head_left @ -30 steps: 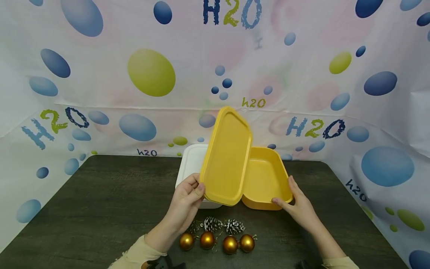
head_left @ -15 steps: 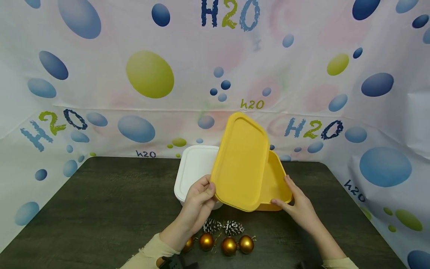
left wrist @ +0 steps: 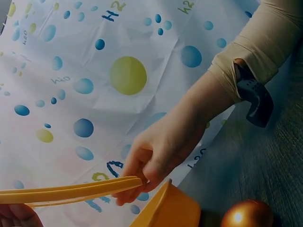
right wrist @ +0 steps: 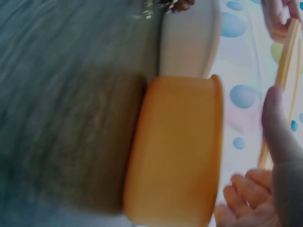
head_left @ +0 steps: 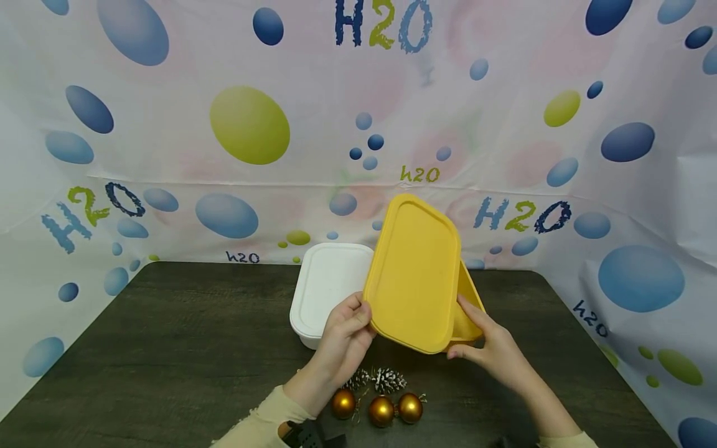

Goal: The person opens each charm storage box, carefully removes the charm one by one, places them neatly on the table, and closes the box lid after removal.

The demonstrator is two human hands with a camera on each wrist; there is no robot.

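Note:
My left hand point(head_left: 348, 330) pinches a yellow rectangular lid point(head_left: 416, 274) at its near left corner, tilted up in the air. Behind and below the lid, partly hidden by it, stands a yellow plastic container point(right wrist: 180, 146) with its top uncovered. The right hand point(head_left: 492, 345) is at the lid's right edge, thumb low and index fingertip higher up. In the right wrist view that thumb point(right wrist: 273, 111) overlaps the lid, while the other fingers point(right wrist: 248, 191) spread loosely beyond it.
A white container point(head_left: 330, 286) with its lid on stands left of the yellow one. Nearer on the dark table point(head_left: 185, 348) lie snowy pine cones point(head_left: 388, 381) and several gold baubles point(head_left: 381, 410). A patterned sheet point(head_left: 313, 112) hangs behind.
The left hand has carried the lid rightward, from beside the yellow container to over it. My right hand has let go of the container's rim and moved in to the lid's edge.

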